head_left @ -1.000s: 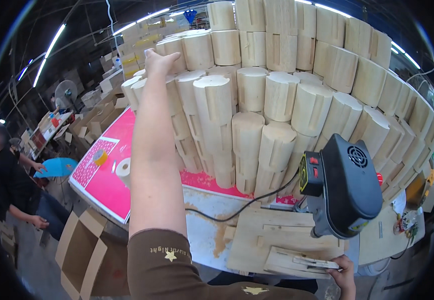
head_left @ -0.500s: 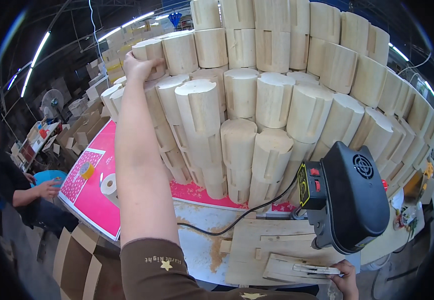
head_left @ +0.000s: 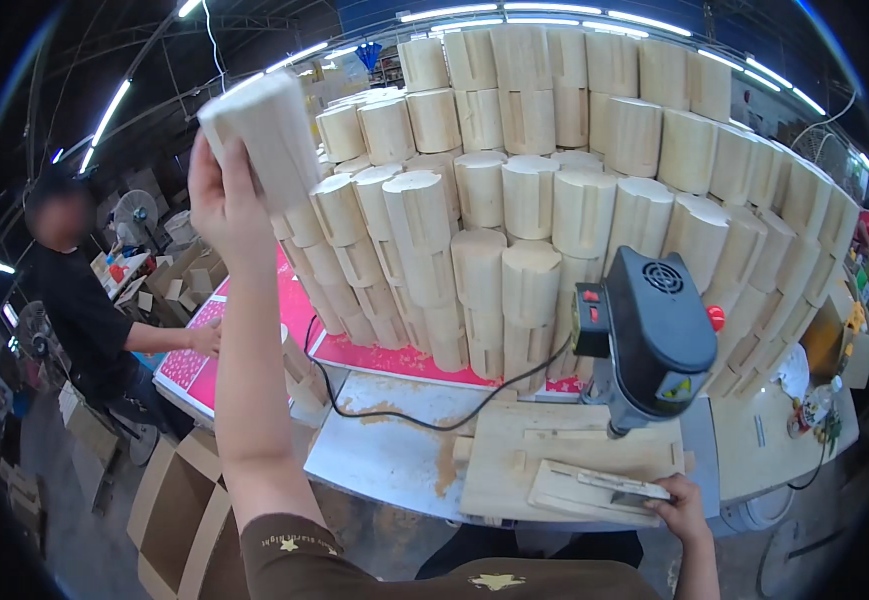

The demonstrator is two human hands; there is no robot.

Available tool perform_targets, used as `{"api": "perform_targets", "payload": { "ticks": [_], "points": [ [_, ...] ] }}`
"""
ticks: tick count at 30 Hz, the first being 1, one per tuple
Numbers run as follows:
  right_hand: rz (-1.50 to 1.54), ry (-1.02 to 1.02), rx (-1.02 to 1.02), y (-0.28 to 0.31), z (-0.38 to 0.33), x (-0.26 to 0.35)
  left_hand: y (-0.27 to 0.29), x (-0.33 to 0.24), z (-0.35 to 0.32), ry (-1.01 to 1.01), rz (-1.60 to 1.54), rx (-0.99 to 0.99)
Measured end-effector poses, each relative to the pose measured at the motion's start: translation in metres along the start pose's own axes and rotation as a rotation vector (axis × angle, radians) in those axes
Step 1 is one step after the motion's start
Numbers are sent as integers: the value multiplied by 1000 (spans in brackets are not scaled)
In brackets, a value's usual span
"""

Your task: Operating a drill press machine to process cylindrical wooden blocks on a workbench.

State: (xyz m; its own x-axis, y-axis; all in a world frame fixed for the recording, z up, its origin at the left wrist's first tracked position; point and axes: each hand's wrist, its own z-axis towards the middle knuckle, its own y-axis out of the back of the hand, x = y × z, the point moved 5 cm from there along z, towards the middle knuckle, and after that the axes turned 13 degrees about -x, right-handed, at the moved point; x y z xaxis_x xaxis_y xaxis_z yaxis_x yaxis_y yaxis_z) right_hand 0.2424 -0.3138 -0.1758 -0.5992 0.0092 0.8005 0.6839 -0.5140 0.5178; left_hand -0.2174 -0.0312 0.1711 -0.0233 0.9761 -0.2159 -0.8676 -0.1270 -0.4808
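Note:
My left hand is raised at the upper left, its fingers closed around a pale wooden cylinder block with a flat, grooved side. This block is apart from the tall stack of similar grooved wooden blocks behind it. At the lower right, my right hand grips the end of a thin metal lever on a wooden jig. Beneath the jig lies a flat wooden board on the worktable. A black drill press head stands just above the board.
A black cable loops over the white tabletop, which carries sawdust. Open cardboard boxes stand at lower left. A person in dark clothes is beyond the pink-covered table end. A bottle stands at right.
My left hand has lifted the wooden block off the upper left of the stack and brought it nearer. My right hand stays at the lever. The person at left has moved closer to the table.

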Motion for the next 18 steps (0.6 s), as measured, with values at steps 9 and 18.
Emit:
{"api": "perform_targets", "payload": {
  "ticks": [9,18],
  "points": [
    [-49,183,244,-12,33,-28,14,-61,-256,1021,143,713],
    [319,-46,344,-18,55,-38,6,-45,-404,1159,340,1399]
  ]
}}
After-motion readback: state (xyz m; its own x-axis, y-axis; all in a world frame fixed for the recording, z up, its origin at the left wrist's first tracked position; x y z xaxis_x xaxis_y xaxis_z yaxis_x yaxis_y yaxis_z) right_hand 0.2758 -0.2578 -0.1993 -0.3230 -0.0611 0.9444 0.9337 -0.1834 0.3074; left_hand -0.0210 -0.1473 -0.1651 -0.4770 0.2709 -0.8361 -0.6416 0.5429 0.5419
